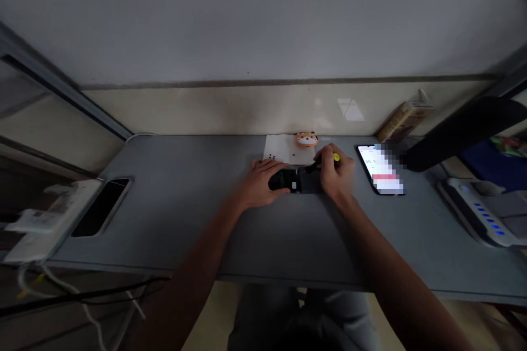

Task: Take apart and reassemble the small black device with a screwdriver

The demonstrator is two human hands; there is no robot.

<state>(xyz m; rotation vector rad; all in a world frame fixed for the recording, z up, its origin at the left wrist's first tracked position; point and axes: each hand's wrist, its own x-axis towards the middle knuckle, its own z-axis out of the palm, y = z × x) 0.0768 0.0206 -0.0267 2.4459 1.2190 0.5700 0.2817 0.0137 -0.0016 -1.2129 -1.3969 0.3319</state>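
A small dark device (293, 180) lies flat at the middle of the grey desk (185, 197), its back open with parts showing inside. My left hand (263, 181) rests on its left end, fingers curled round the edge, holding it down. My right hand (336, 174) is closed round a screwdriver with a yellow end (336, 157), its dark tip pointing down-left at the device. Just behind lies a white sheet of paper (284, 149) with a few tiny dark screws on it.
An orange animal-shaped item (307, 140) sits at the paper's far edge. A lit phone (381, 169) lies to the right, a dark phone (101, 205) at the left. A power strip with blue lights (480, 211) and a black lamp arm (461, 131) stand at right.
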